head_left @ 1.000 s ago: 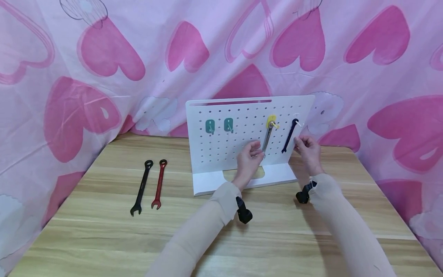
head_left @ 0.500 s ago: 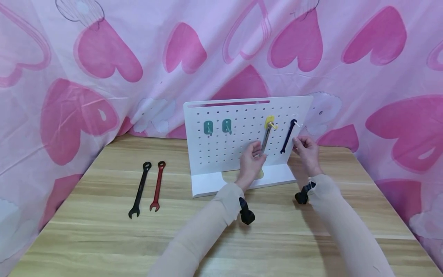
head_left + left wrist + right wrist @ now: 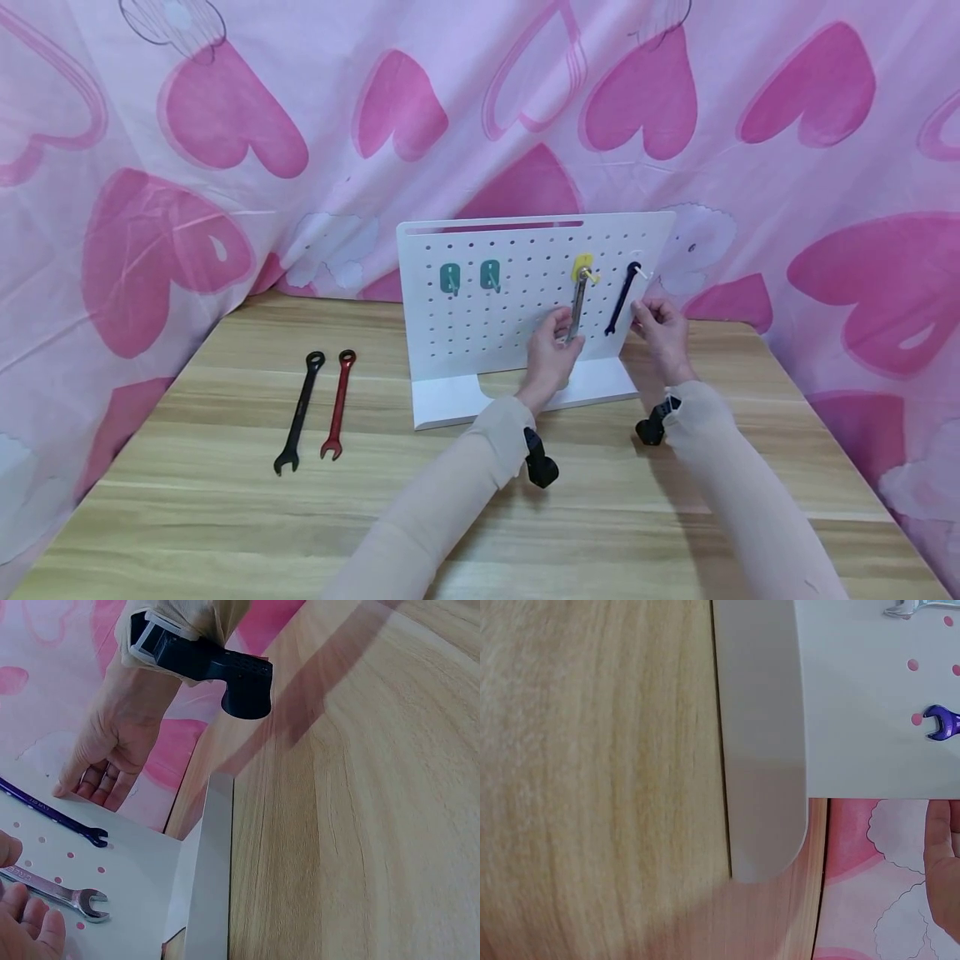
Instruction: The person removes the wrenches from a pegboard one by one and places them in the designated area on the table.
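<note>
A white pegboard (image 3: 517, 321) stands on the table, tilted slightly back. A silver combination wrench (image 3: 579, 302) hangs by its ring end from a yellow hook (image 3: 582, 264). My left hand (image 3: 550, 358) has thumb and fingers on either side of this wrench's lower shaft; the open end (image 3: 91, 904) sticks out past them. My right hand (image 3: 663, 335) grips the board's right edge, thumb at the edge and fingers mostly behind. Beside it a dark blue-purple wrench (image 3: 621, 300) hangs on a white hook (image 3: 640, 272). Its open end (image 3: 943, 723) shows in the right wrist view.
Two teal hooks (image 3: 450, 278) sit on the board's left half, bare of tools. A black combination wrench (image 3: 300, 412) and a red one (image 3: 339, 406) lie on the wooden table (image 3: 210, 500) to the left. A pink heart-patterned cloth (image 3: 300, 50) hangs behind.
My left hand has moved slightly right, closing in around the silver wrench's lower shaft. The right hand keeps its place at the board's edge. The whole view has shifted a little.
</note>
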Demonstrator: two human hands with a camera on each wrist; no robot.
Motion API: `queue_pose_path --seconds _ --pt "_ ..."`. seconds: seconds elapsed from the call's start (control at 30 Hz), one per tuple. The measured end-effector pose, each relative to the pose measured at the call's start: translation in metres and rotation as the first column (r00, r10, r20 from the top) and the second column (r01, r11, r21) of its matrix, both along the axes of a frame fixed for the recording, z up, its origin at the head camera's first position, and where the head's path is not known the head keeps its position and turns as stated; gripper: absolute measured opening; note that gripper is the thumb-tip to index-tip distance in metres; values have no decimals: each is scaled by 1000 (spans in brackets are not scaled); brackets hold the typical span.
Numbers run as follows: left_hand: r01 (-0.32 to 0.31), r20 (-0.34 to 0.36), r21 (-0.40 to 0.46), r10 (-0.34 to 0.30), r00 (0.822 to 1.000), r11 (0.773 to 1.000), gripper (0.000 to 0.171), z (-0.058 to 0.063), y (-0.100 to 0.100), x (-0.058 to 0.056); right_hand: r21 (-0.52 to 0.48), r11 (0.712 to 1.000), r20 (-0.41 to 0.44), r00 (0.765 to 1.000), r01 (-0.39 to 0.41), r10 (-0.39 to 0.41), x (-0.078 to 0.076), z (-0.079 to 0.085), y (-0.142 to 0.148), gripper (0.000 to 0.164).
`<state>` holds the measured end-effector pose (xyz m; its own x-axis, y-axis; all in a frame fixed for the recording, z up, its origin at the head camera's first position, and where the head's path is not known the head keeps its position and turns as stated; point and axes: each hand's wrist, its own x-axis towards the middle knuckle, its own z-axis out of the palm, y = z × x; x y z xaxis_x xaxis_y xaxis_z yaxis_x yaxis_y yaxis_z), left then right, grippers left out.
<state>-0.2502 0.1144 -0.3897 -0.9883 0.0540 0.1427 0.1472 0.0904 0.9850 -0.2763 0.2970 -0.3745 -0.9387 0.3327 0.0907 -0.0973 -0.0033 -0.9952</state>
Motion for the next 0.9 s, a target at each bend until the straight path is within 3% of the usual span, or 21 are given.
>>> queue_pose_path --seconds 0.43,0.73,0.9 --pt "-25 -27 -24 25 999 999 42 0 8 -2 15 1000 32 999 -3 3 1 1 0 13" --pt "-26 11 62 26 1000 998 35 -2 9 -4 39 999 11 1000 5 -5 -11 -16 10 16" --pt "-41 15 75 40 999 996 32 -3 8 -3 44 999 21 1000 8 -9 -5 -7 5 16"
